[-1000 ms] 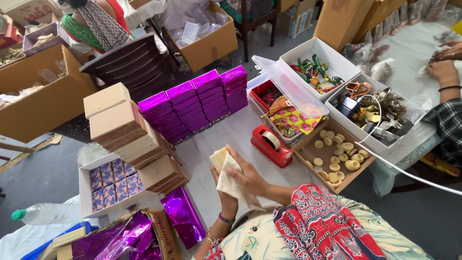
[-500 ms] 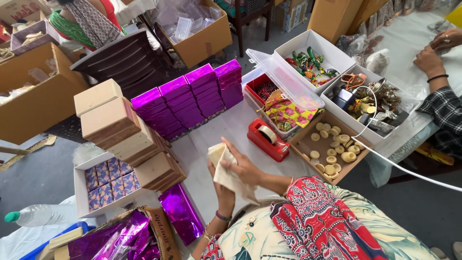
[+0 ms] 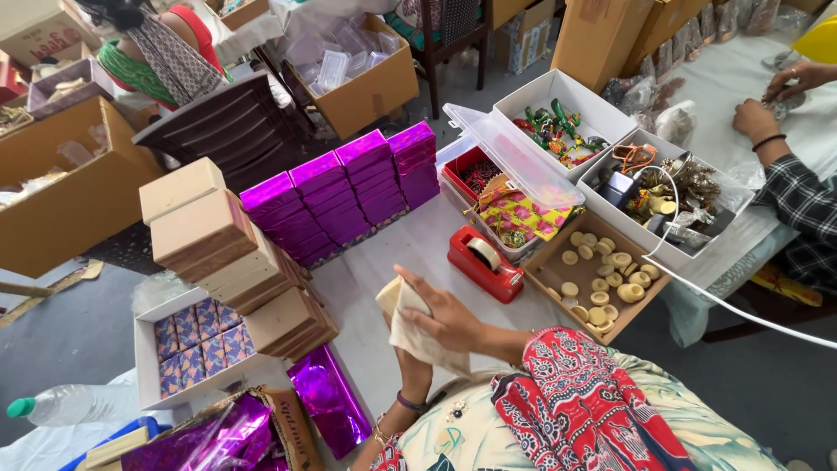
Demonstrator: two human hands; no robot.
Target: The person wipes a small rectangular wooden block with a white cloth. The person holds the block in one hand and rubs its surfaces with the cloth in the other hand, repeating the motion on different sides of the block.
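A cream cloth pouch is held upright between both my hands above the white table. My right hand grips it from the right with fingers spread over its top. Mostly hidden behind the pouch, my left hand holds its lower edge from below. A red tape dispenser stands just beyond my right hand. A shiny purple box lies flat to the left of my left wrist.
Rows of stacked purple boxes and a leaning stack of tan boxes fill the table's left. Open trays of small round items, trinkets and coloured pieces sit right. Another person's hands work at far right.
The view has shifted slightly. My hands have kept the pouch and turned it a little, with my right fingers now spread over its top.
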